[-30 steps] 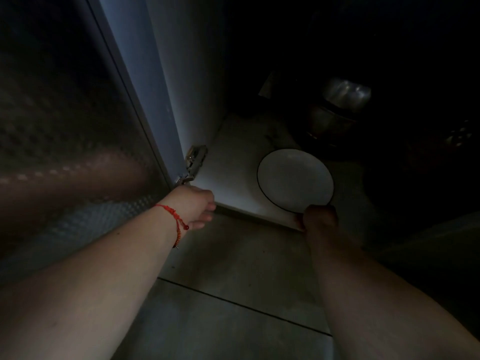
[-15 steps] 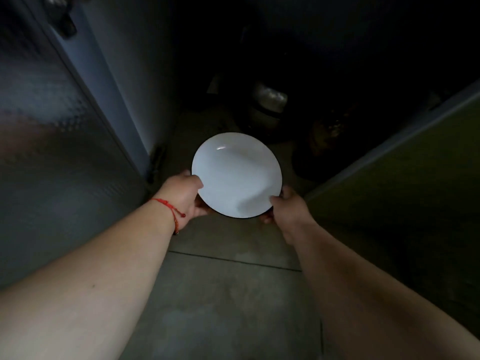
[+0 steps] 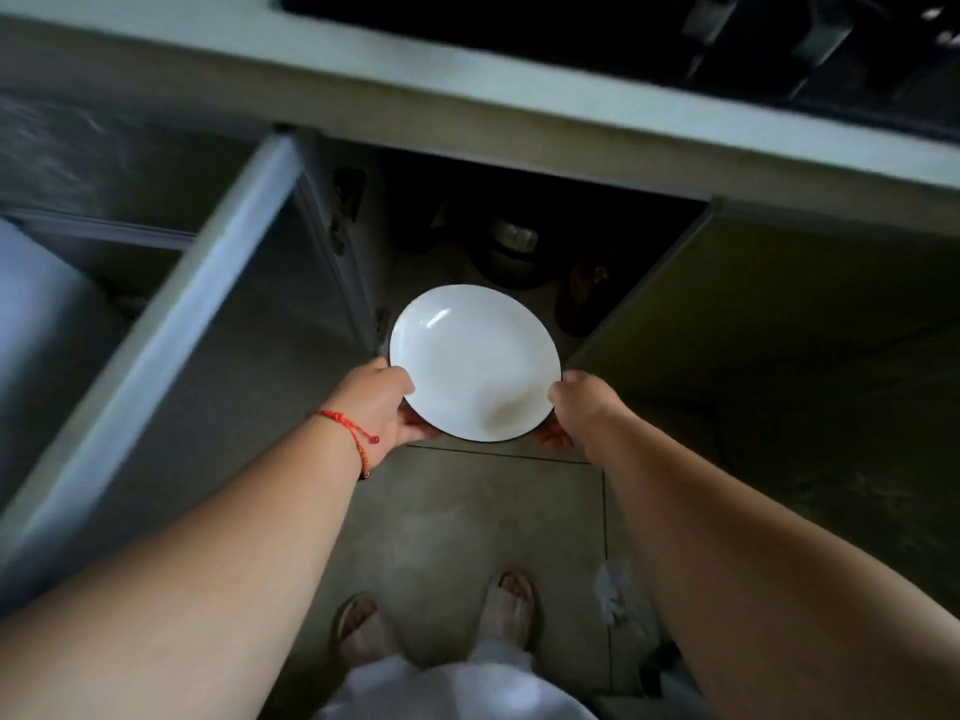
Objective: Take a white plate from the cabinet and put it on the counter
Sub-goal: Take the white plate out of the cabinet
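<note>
A round white plate with a thin dark rim hangs in the air in front of the open low cabinet, held level. My left hand, with a red string at the wrist, grips its left edge. My right hand grips its right edge. The pale counter runs across the top of the view, above the cabinet opening.
The left cabinet door swings out toward me, the right door stands open too. Dark pots sit deep in the cabinet. A black cooktop lies on the counter. My feet stand on the tiled floor, crumpled white paper beside them.
The plate came off the cabinet floor and out of the cabinet, my left hand joined the right on it, and my view rose so the counter edge and my feet show.
</note>
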